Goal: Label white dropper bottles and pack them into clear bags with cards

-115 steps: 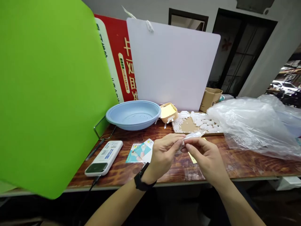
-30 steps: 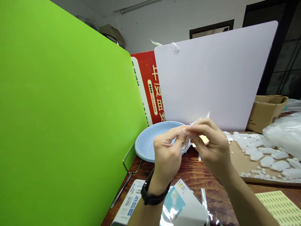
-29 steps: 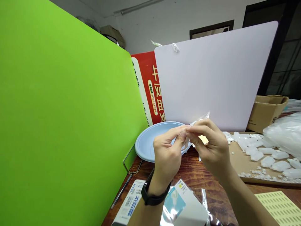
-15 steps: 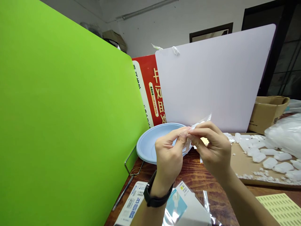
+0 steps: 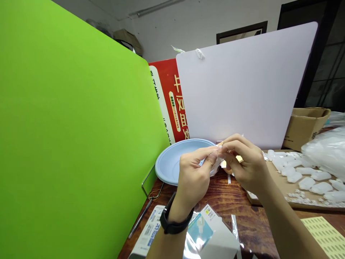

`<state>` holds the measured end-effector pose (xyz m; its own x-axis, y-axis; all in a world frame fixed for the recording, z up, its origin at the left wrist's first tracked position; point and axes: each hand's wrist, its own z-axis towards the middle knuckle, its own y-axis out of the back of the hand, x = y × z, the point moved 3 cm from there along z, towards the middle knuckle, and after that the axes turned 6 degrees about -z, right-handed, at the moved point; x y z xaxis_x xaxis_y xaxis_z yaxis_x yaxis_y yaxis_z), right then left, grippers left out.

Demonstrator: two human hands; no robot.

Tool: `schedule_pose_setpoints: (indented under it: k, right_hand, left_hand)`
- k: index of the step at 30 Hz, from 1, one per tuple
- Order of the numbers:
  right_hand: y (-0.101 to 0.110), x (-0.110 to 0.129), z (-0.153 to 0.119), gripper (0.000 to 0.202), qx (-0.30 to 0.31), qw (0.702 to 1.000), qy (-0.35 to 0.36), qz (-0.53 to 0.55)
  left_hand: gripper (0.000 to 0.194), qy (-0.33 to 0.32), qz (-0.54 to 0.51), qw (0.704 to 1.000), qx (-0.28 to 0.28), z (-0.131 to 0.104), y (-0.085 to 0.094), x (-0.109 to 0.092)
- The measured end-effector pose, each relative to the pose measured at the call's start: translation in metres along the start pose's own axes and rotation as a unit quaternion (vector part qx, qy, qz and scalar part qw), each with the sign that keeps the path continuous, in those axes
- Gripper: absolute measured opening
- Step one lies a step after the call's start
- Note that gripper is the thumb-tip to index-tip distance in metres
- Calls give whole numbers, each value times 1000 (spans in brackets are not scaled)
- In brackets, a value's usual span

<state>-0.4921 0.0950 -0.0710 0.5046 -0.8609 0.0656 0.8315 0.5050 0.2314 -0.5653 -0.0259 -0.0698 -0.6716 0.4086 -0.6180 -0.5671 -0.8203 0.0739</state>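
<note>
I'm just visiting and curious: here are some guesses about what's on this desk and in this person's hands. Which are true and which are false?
1. Both hands pinch one small clear plastic packet. True: the left hand and the right hand meet on the clear packet.
2. The bowl behind the hands is red. False: the bowl is light blue.
3. The left wrist wears a black band. True: a black wristband sits there.
4. The white pieces lie inside the bowl. False: the white pieces lie on a cardboard sheet to the right.
5. A green board stands on the left. True: the green board is upright there.
</note>
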Motion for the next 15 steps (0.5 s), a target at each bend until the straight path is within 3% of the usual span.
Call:
schedule_pose_setpoints:
  k: [6,15]
  right_hand:
    - [-12,-1,-3,15,-38,997,26,-60]
    - [-24,0,-6,17,-103,993,24,-45]
  left_hand:
    - [19,11,-2,1000,-21,-1,-1,0]
    - [16,46,-37,994,-93,-3,-4,1]
